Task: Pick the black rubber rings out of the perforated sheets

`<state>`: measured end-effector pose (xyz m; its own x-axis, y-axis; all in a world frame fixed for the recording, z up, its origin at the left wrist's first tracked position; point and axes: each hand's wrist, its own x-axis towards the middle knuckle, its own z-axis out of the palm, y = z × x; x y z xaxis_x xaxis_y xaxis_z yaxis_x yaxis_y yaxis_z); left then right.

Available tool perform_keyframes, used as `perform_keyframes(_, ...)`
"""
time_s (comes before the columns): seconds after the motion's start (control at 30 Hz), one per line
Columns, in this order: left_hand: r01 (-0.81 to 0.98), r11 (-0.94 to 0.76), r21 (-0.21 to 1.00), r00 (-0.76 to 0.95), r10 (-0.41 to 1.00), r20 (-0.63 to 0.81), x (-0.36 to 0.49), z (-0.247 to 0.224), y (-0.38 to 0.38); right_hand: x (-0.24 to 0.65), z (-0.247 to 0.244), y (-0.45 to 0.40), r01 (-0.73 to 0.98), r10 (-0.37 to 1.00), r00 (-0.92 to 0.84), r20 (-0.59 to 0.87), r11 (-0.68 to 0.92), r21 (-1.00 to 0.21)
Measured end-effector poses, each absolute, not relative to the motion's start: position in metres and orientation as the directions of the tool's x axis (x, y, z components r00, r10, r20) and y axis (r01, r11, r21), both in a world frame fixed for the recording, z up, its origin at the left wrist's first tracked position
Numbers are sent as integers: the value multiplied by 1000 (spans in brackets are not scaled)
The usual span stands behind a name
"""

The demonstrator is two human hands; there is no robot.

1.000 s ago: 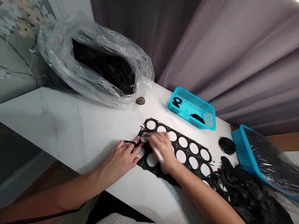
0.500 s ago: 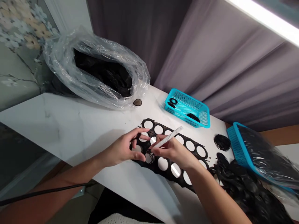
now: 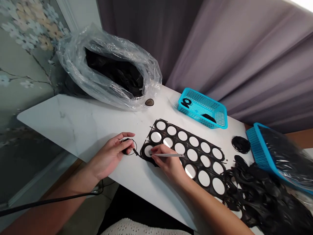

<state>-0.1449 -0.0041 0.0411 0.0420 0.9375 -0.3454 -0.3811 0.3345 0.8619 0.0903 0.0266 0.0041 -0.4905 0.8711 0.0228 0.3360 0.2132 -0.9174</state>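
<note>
My left hand (image 3: 112, 150) is closed on a small bunch of thin black rings (image 3: 126, 150), held just off the left end of a black perforated sheet (image 3: 163, 131). A short black strip runs from these fingers toward the sheet. Pinched in my right hand (image 3: 168, 163) is a slim pale pen-like tool (image 3: 171, 155). Its dark tip points left, over a round hole at the sheet's left end. The sheet lies flat on the white table (image 3: 83, 125), with rows of large round holes. My right hand covers part of its near rows.
A clear plastic bag (image 3: 107, 88) of black pieces stands at the back left. A blue basket (image 3: 215, 104) holds a few black pieces. To the right are a coil of black rings (image 3: 241, 144), a heap of black scraps (image 3: 269, 192) and another blue basket (image 3: 256, 153).
My left hand has moved left, away from the sheet, with black rings in its fingers. The pen-like tool in my right hand has tipped from slanting upward to nearly level. The view has shifted.
</note>
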Motion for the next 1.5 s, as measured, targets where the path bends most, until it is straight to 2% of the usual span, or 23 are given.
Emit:
perform_keyframes(0.07,-351,330,876,42,940,-337,-146,42,-10,89,3,25,357,860,-509,37,250,-900)
perform_keyframes(0.13,-216,294,931,20,955,-297,-145,38,-15,89,2,25,359,852,-519,67,288,-888)
perform_keyframes(0.2,78,167,983,27,985,-169,-142,30,-21,88,1,25,348,843,-529,95,317,-882)
perform_keyframes(0.23,263,47,964,60,996,-65,-140,25,-23,88,0,25,344,840,-533,99,322,-882)
perform_keyframes(0.3,575,-238,783,194,969,153,-135,14,-30,89,-1,25,347,841,-535,86,312,-885)
perform_keyframes(0.4,757,-499,422,395,864,312,-128,2,-38,89,-1,25,352,853,-519,55,272,-896)
perform_keyframes(0.53,803,-567,181,498,807,316,-123,-2,-45,89,-1,26,360,850,-524,49,273,-892)
perform_keyframes(0.67,822,-566,60,527,797,294,-123,-2,-48,88,-2,24,368,832,-545,98,343,-864)
perform_keyframes(0.8,826,-561,51,526,801,287,-124,-4,-49,87,0,23,372,829,-549,109,359,-856)
perform_keyframes(0.93,825,-558,93,522,814,255,-124,-3,-49,89,0,25,389,835,-546,67,323,-863)
perform_keyframes(1.07,822,-555,126,511,817,267,-124,-3,-49,89,-2,22,411,827,-554,99,375,-831)
perform_keyframes(1.13,816,-563,130,519,814,261,-125,-3,-49,87,-3,17,425,779,-607,154,483,-765)
perform_keyframes(1.27,807,-577,128,540,808,237,-125,-5,-49,85,2,19,443,612,-755,236,741,-505)
perform_keyframes(1.3,808,-576,126,541,810,226,-125,-5,-50,88,5,26,474,624,-743,243,746,-467)
perform_keyframes(1.37,814,-569,117,540,816,206,-126,-4,-50,101,13,48,590,733,-622,274,669,-451)
perform_keyframes(1.43,820,-562,108,539,822,185,-127,-2,-50,120,20,73,738,873,-366,323,484,-471)
perform_keyframes(1.5,818,-566,104,545,820,178,-129,0,-49,138,27,89,790,911,-206,356,370,-488)
